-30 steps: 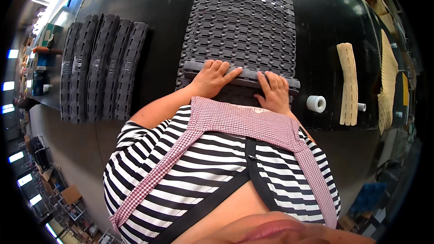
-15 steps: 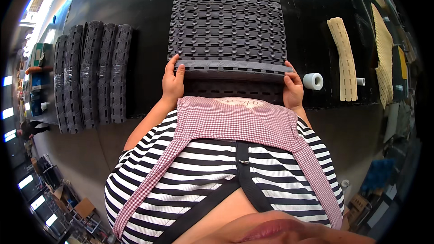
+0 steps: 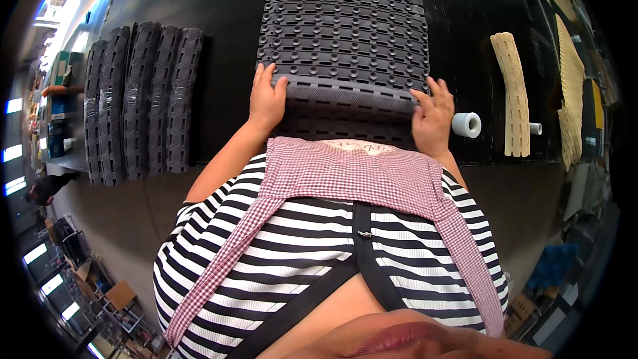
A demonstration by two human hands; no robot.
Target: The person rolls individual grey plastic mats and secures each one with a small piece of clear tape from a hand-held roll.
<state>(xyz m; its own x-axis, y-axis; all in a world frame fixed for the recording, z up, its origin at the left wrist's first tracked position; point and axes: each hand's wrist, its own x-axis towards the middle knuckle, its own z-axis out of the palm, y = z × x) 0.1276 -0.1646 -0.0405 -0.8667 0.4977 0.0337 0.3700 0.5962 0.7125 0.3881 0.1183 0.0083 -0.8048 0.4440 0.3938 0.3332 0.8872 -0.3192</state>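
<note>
A long grey bath mat (image 3: 344, 46) with rows of round suction cups facing up lies in front of me. Its near end is curled over into a thick fold (image 3: 349, 98) that shows the patterned side. My left hand (image 3: 268, 101) holds the left end of this fold, fingers over the mat's edge and thumb on the near side. At the right end, my right hand (image 3: 433, 116) grips the fold with index finger and thumb against it, the other fingers raised and slightly spread. Whatever lies under the fold is in shadow.
On the left of the black table (image 3: 229, 60) several rolled grey mats (image 3: 143, 100) lie side by side, some with clear wrap. Right of my right hand are a white tape roll (image 3: 466, 125), a beige rolled mat (image 3: 510, 93) and a small white tube (image 3: 535, 129).
The near end of the mat has turned over further away from me, showing more patterned side. Both hands have moved with it, and the right fingers have lifted and spread. The whole view has shifted slightly.
</note>
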